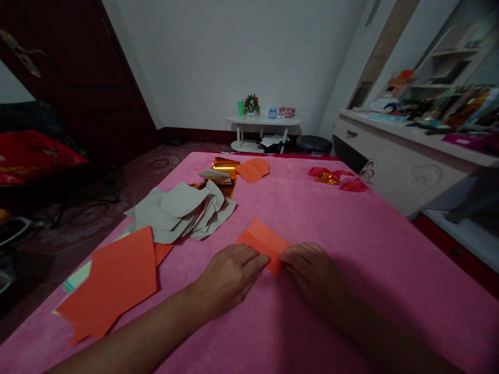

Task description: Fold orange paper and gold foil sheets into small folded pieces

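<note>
At the left side of the pink-covered table [358, 249], a large orange paper sheet [117, 275] with a jagged near end lies beside a loose stack of grey paper cutouts [183, 200]; just beyond these sits shiny gold foil [225, 166]. The left hand [230, 275] comes in palm down, its forearm slanting up from the lower left, thumb and fingers pinching the near left edge of a small folded orange paper [262, 238]. This paper lies at the table's middle, its long axis running from far left to near right, one corner pointing back toward the person. From the lower right, the right hand [317, 275] angles inward, fingers bent leftward, grasping the paper's right edge. Farther right and well apart rest red petal-like pieces [354, 185].
</note>
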`<state>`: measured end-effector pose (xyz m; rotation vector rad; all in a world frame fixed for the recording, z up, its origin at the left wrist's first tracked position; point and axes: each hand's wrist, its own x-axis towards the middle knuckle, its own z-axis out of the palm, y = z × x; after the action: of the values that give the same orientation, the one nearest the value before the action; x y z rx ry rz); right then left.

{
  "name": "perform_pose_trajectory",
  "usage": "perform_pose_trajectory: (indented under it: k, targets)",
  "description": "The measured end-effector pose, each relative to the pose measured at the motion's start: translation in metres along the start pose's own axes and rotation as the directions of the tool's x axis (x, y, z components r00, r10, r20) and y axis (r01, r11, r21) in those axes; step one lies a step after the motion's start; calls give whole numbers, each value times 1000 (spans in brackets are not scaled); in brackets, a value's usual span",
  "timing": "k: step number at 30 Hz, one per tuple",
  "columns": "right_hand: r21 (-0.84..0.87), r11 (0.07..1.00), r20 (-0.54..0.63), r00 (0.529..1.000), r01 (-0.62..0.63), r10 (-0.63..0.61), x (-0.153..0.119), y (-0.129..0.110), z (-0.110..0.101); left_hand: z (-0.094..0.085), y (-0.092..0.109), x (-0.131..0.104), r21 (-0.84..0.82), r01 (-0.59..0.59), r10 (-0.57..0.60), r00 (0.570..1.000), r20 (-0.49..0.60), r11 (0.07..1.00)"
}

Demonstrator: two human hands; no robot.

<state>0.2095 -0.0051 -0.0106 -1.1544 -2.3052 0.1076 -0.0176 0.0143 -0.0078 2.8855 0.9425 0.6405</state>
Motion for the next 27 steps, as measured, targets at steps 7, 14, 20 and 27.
perform_pose_trajectory:
  k: [7,14,20,27]
  targets:
    - [269,919,53,957,-288,285,-4,2,0,-3,-5,20,-85,-14,23,995,101,996]
    - [399,854,70,940,-333,334,-1,0,-5,9,-4,21,-105,10,-10,1000,1,994]
    - [423,812,82,910,-401,407,0,-1,1,13,-3,22,-177,26,-37,997,-60,984]
    - [305,849,65,899,-431,433,9,-6,2,10,5,24,-336,224,-238,971,1,915]
